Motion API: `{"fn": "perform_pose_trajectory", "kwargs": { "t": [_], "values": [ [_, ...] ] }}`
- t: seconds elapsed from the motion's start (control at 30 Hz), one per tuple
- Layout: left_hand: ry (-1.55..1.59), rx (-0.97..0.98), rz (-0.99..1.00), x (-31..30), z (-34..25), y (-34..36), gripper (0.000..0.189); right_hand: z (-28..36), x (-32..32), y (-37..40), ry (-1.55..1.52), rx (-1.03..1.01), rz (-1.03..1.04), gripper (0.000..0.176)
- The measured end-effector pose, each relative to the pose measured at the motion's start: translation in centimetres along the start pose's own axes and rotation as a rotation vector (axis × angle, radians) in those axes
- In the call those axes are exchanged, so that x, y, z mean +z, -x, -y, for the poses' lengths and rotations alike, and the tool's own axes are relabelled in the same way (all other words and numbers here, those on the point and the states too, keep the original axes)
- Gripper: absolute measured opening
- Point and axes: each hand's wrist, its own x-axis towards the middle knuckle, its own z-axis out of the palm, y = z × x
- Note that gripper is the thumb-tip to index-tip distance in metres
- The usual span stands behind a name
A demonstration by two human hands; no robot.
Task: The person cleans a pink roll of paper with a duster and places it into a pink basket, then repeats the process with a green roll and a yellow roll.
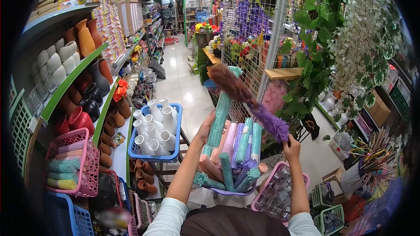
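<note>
My left hand (206, 126) is closed round a long teal bundle of fuzzy stems (221, 111), held tilted upright with its frayed end at the top. In my right hand (292, 149) is a fluffy duster (258, 109), purple near the fingers and brown toward its far end. The duster slants up to the left, and its brown end overlaps the top of the teal bundle in view. Below my hands stands a purple basket (232, 191) packed with similar pink, lilac and teal bundles (240, 144); some lie across the others.
A blue basket (178, 148) of white vases stands left of my arm. A pink basket (302, 179) of clear glassware sits by my right forearm. Shelves of vases (81, 72) line the left; a wire grid (245, 43) and hanging leaves (315, 30) rise at right.
</note>
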Motion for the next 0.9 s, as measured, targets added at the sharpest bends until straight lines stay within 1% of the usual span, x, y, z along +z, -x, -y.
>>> {"fn": "perform_pose_trajectory", "kwargs": {
  "t": [0.1,0.13,0.17,0.2,0.23,0.27,0.3,0.33,0.37,0.43,0.5,0.53,0.57,0.63,0.67,0.77,0.8,0.87,0.9],
  "values": [
    [0.065,-0.059,-0.121,-5.1,2.7,-1.0,0.058,-0.7,-1.2,1.2,-0.006,-0.120,0.117,0.019],
    [0.086,-0.018,-0.086,-2.4,0.8,-0.1,0.056,-0.9,-1.5,1.4,0.004,-0.220,0.153,0.017],
    [0.105,0.025,-0.050,0.4,-1.2,0.8,0.053,-1.3,-1.6,1.8,0.027,-0.206,0.170,0.018],
    [-0.556,0.223,-0.066,-3.1,0.9,0.0,0.051,-1.8,-1.6,2.3,0.049,-0.190,0.187,0.018],
    [-0.623,0.241,-0.095,-4.0,1.7,-0.2,0.048,-2.0,-1.4,2.6,0.072,-0.172,0.203,0.019],
    [-0.691,0.257,-0.127,-4.8,2.4,-0.4,0.045,-2.0,-1.3,2.5,0.077,-0.160,0.153,0.017],
    [-0.161,0.091,-0.169,-2.5,1.5,0.4,0.042,-1.7,-1.1,2.3,0.072,-0.128,0.101,0.016],
    [0.019,-0.169,-0.114,-1.7,0.1,0.5,0.041,-1.3,-0.8,1.8,0.066,-0.098,0.050,0.016],
    [0.006,-0.156,-0.094,0.2,-0.4,0.6,0.041,-0.9,-0.5,1.3,0.060,-0.068,-0.001,0.015],
    [-0.247,-0.041,-0.064,0.9,-0.1,0.8,0.042,0.1,-0.4,0.6,0.066,0.000,-0.013,0.014],
    [-0.218,-0.001,-0.059,1.9,-0.5,1.0,0.041,1.2,-0.6,0.5,0.079,0.034,-0.013,0.014],
    [-0.203,0.020,-0.059,2.3,-0.8,1.2,0.040,0.9,-0.6,0.8,0.059,0.003,-0.007,0.013],
    [-0.192,0.050,-0.107,1.3,-0.1,1.2,0.044,0.5,-0.8,1.3,0.067,-0.041,0.046,0.014],
    [-0.171,0.112,-0.204,-3.2,2.9,0.3,0.052,-0.3,-1.5,2.5,0.082,-0.130,0.150,0.015],
    [0.306,-0.156,0.111,-6.5,3.4,-0.7,0.047,-0.6,-1.6,3.1,0.051,-0.178,0.195,0.016],
    [0.096,0.063,-0.032,-0.4,-0.2,2.6,0.042,-1.4,-1.3,4.2,0.044,-0.206,0.226,0.018],
    [0.030,0.071,-0.121,-1.0,0.9,2.1,0.042,-1.7,-1.2,4.2,0.066,-0.137,0.231,0.017],
    [-0.105,0.067,-0.302,-2.3,2.9,1.1,0.041,-0.9,-0.6,3.1,0.056,-0.172,0.066,0.016],
    [-0.188,-0.045,-0.211,-1.1,1.0,1.9,0.047,-0.4,-0.3,2.5,0.052,-0.187,-0.018,0.016]
  ]
}}
